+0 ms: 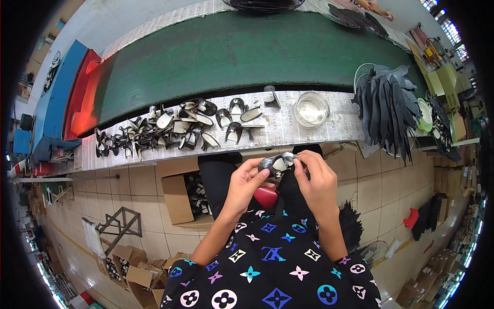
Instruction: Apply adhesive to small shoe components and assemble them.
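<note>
Fingers (301, 160) of both raised hands pinching shoe part (275, 164).

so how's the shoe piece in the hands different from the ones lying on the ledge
The held shoe piece is single and lifted off the surface, gripped by the left hand and right hand; the shoe pieces on the ledge lie loose in a scattered row, untouched. The held one sits close over the person's lap, the others beside the green belt. Both look black with pale insides.
</note>
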{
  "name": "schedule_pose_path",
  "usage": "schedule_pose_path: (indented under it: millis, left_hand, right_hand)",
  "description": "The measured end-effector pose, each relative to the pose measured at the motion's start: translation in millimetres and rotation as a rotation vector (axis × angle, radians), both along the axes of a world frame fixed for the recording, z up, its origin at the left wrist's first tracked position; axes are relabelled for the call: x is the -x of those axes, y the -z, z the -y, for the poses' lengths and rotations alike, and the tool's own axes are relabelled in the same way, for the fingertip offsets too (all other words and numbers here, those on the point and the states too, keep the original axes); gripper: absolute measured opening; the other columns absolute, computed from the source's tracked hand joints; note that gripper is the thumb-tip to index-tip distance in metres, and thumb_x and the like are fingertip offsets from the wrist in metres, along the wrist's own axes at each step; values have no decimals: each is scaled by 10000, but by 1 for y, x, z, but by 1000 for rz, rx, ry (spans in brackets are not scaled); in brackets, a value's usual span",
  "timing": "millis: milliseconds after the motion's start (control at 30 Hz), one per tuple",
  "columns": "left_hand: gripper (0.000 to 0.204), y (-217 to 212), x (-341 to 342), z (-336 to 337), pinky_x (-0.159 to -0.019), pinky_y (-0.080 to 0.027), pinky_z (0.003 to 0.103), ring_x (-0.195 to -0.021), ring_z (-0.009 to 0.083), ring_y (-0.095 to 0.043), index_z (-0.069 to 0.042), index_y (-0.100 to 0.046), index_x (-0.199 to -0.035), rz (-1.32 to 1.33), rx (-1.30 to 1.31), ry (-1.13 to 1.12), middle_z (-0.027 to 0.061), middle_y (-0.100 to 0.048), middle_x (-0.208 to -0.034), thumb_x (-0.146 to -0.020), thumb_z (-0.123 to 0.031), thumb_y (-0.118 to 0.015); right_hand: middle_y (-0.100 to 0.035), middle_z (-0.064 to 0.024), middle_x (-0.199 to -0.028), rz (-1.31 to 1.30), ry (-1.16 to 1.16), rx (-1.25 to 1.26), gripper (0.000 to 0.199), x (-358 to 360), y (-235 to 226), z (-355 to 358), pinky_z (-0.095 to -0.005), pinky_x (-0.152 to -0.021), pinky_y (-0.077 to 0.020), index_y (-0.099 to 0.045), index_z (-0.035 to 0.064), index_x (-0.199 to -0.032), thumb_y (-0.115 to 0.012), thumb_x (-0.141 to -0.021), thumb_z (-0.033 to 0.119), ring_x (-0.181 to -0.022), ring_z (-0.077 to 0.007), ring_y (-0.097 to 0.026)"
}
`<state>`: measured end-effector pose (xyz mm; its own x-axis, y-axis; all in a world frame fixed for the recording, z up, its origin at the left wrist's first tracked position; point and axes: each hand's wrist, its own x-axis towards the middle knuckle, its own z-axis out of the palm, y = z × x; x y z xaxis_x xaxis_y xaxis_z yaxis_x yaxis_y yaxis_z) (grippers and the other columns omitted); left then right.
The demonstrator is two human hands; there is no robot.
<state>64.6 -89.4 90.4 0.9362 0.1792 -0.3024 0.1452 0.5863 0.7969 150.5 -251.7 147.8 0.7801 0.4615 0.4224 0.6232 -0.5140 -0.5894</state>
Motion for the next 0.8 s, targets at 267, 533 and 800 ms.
schedule_pose_path:
  millis: [267, 533, 800]
  left_hand:
    - [291, 2, 1, -1, -740, -589, 298, -899, 176, -687, 16, -539, -1232, -25, 94, 40, 121, -689, -1081, -972, -104, -592]
    - [298, 2, 2, -4, -741, -603, 285, -952, 229, -705, 30, -536, -1244, -30, 174, 27, 148, -685, -1107, -990, -123, -564]
    - [300, 0, 3, 1, -749, -606, 286, -924, 212, -704, 36, -529, -1237, -39, 152, 11, 150, -684, -1101, -980, -111, -579]
  right_hand:
    - [-665, -128, -917, 16, 51, -16, 136, 2, -4, 6, -362, -643, -533, -623, -3, -927, -702, -818, 15, -729, -292, -654]
    - [-670, -115, -922, -182, 95, -185, 118, 5, -11, 15, -287, -549, -485, -632, -15, -950, -688, -847, -2, -602, -170, -580]
    - [-665, -117, -911, -157, 2, -147, 115, 7, -6, 8, -308, -569, -503, -625, -14, -933, -689, -842, 13, -622, -206, -607]
